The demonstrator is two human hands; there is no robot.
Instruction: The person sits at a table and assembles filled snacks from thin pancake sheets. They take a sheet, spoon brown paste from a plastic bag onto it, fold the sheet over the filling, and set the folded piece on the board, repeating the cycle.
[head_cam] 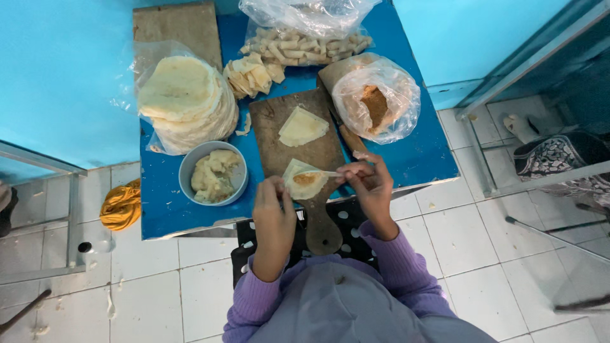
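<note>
Bright, even indoor light, seen from overhead through a wide lens.

Soft light falls from above with only faint shadows under the hands and beside the wooden board. Glare whitens the clear plastic bags toward 12 and 1 o'clock. The centre is sharp; straight edges bow toward the corners, and the tiled floor at 7 o'clock softens slightly.

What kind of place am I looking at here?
Probably a small food-prep spot in a home or stall kitchen: a blue table on white floor tiles, a stack of round wrappers, a wooden board.
</note>
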